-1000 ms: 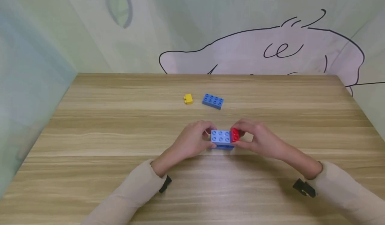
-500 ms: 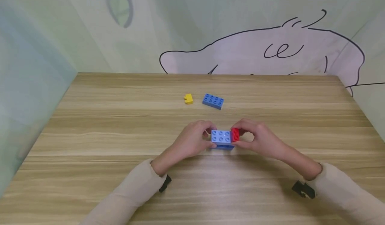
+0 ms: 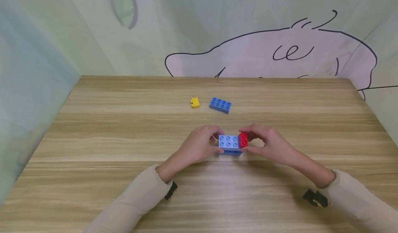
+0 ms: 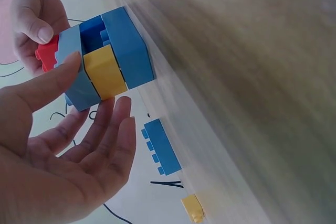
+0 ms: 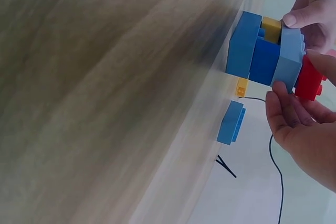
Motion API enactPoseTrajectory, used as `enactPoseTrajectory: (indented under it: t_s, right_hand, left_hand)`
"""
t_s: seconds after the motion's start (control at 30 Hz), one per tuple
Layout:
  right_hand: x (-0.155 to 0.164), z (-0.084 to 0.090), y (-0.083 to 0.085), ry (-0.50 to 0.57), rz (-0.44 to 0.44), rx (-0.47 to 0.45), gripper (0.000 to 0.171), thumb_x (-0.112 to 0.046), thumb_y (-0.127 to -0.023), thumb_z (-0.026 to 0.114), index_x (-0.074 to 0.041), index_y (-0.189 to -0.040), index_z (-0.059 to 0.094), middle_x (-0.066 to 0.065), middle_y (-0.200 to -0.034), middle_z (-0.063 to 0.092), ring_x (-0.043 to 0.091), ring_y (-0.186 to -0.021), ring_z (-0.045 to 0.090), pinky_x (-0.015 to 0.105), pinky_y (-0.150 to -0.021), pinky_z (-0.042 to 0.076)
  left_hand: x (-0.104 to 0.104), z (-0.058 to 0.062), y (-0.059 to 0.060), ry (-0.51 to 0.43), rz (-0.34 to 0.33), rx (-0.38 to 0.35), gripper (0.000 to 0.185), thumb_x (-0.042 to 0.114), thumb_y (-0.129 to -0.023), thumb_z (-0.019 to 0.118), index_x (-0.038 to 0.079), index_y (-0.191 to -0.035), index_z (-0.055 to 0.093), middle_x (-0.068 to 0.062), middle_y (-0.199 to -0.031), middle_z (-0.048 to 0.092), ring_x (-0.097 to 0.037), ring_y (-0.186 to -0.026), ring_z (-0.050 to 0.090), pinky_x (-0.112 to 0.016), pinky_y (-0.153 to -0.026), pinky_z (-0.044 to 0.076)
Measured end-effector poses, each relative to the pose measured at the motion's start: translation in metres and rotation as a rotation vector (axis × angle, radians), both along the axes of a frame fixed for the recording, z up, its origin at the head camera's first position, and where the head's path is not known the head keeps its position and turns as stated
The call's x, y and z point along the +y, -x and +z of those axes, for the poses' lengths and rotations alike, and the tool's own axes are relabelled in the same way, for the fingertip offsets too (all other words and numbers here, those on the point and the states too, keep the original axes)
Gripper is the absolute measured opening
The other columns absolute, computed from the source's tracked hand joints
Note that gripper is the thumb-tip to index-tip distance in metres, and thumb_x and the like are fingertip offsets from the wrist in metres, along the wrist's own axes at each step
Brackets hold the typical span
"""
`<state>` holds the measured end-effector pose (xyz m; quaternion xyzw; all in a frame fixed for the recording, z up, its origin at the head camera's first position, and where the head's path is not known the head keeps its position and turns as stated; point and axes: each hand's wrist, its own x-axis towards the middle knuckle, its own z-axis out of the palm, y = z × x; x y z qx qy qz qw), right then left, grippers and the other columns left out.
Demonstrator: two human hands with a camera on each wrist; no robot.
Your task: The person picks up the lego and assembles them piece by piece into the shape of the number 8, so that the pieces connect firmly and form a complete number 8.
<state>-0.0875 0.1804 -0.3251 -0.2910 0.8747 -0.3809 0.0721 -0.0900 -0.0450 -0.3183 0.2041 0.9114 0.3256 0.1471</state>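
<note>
A stack of toy building bricks stands on the table in front of me. Its bottom is a long blue brick [image 4: 128, 48]; above it sit a yellow brick [image 4: 106, 71] and a dark blue brick [image 5: 265, 61], with a gap between them. A light blue brick [image 3: 228, 141] lies across these two. At its right end, a small red brick [image 3: 243, 139] is on top; whether it is fully seated I cannot tell. My left hand [image 3: 200, 145] holds the light blue brick's left end between thumb and fingers. My right hand [image 3: 270, 146] pinches the red brick.
Behind the stack, a loose blue brick [image 3: 220, 105] lies studs up on the wooden table [image 3: 124, 122]. Left of it, a small yellow brick [image 3: 195, 102] rests on its side. A wall with line drawings rises beyond the table's far edge.
</note>
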Motion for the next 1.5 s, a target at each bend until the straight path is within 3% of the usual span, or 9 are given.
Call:
enactPoseTrajectory:
  t_s: [0.17,0.77,0.97,1.1,1.2,1.4,1.5]
  right_hand:
    - [0.0,-0.002,0.0,0.041,-0.007,-0.011,0.035,-0.009,-0.074,0.076,-0.005,-0.106,0.062,-0.001,-0.098,0.062,0.013,-0.088,0.059,0.035,-0.082,0.05]
    - [0.001,-0.007,0.005,0.06,0.041,0.04,0.03,-0.011,-0.075,0.075,-0.007,-0.103,0.064,-0.003,-0.094,0.061,0.011,-0.083,0.056,0.031,-0.076,0.051]
    - [0.001,-0.009,0.004,0.067,0.04,0.029,0.031,-0.011,-0.075,0.075,-0.007,-0.103,0.064,-0.002,-0.095,0.061,0.012,-0.084,0.056,0.029,-0.077,0.051]
    - [0.001,-0.008,0.004,0.063,0.037,0.03,0.03,-0.011,-0.075,0.076,-0.007,-0.103,0.064,-0.003,-0.095,0.061,0.012,-0.084,0.056,0.029,-0.077,0.051]
    - [0.0,-0.008,0.004,0.06,0.033,0.029,0.03,-0.011,-0.074,0.076,-0.008,-0.102,0.064,-0.003,-0.094,0.061,0.012,-0.084,0.056,0.032,-0.076,0.051]
    - [0.001,-0.008,0.004,0.057,0.031,0.032,0.03,-0.01,-0.074,0.076,-0.008,-0.102,0.064,-0.003,-0.094,0.061,0.011,-0.084,0.056,0.033,-0.076,0.051]
    - [0.001,-0.007,0.004,0.049,0.029,0.037,0.03,-0.011,-0.074,0.076,-0.008,-0.102,0.064,-0.003,-0.095,0.061,0.011,-0.084,0.056,0.03,-0.076,0.051]
  left_hand:
    - [0.0,0.0,0.0,-0.009,0.0,0.002,0.036,0.013,-0.074,0.077,0.007,-0.106,0.062,-0.002,-0.098,0.061,-0.016,-0.088,0.056,-0.025,-0.074,0.046]
    - [0.0,0.002,-0.001,-0.004,0.003,-0.006,0.035,0.014,-0.074,0.076,0.009,-0.106,0.062,-0.001,-0.098,0.061,-0.016,-0.088,0.056,-0.026,-0.074,0.046]
    - [-0.006,0.002,0.004,-0.027,-0.053,-0.053,0.039,0.017,-0.075,0.076,0.009,-0.11,0.061,0.0,-0.1,0.06,-0.016,-0.091,0.055,-0.026,-0.077,0.046]
    - [-0.019,0.002,0.015,-0.083,-0.094,-0.105,0.045,0.018,-0.076,0.075,0.008,-0.116,0.058,-0.004,-0.108,0.06,-0.017,-0.098,0.055,-0.028,-0.081,0.047]
    - [-0.032,0.002,0.029,-0.112,-0.05,-0.08,0.044,0.015,-0.078,0.073,0.003,-0.117,0.057,-0.009,-0.112,0.06,-0.02,-0.1,0.056,-0.031,-0.084,0.047]
    - [-0.052,-0.004,0.063,-0.106,0.209,-0.042,0.042,0.015,-0.083,0.068,0.001,-0.119,0.054,-0.014,-0.115,0.057,-0.025,-0.101,0.055,-0.036,-0.086,0.045]
    - [-0.058,-0.008,0.076,-0.096,0.29,-0.062,0.045,0.018,-0.084,0.066,0.002,-0.123,0.051,-0.015,-0.118,0.055,-0.027,-0.104,0.053,-0.038,-0.088,0.045]
